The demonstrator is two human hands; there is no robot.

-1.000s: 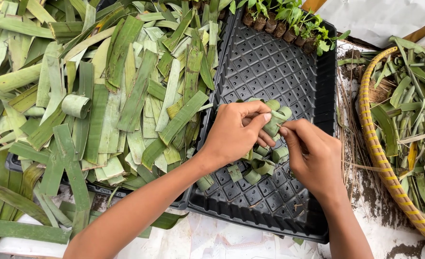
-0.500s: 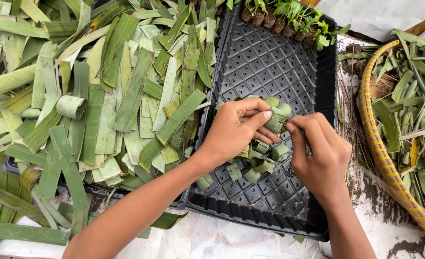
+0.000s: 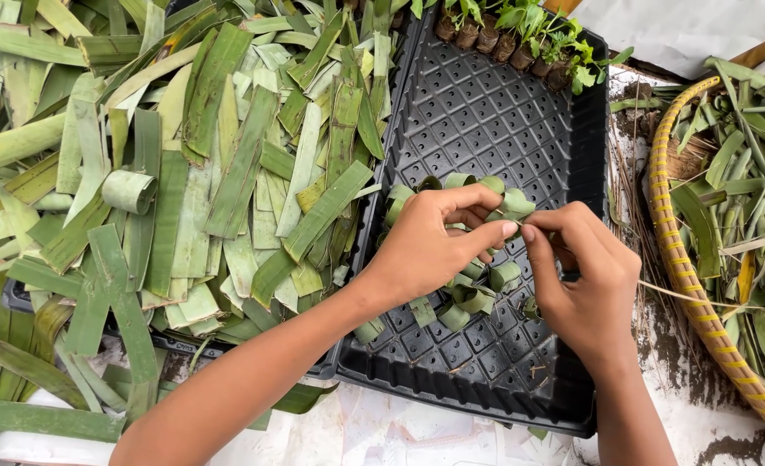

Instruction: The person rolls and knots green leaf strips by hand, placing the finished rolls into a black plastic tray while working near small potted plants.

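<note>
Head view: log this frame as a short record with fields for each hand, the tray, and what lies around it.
left hand: over the tray, fingertips pinching a leaf ring
right hand: fingertips meeting the left at the same ring
tray: black cell tray, mostly bare, a cluster of rolled leaf rings near the hands
seedlings: row along the tray's far edge
leaf strips: loose green pile left of the tray
basket: yellow-rimmed, right of the tray, holding leaf scraps

Green leaf strips [image 3: 184,173], black grid-patterned tray [image 3: 486,121], green rolled leaf cups [image 3: 477,293], yellow-banded basket rim [image 3: 685,267].
</note>
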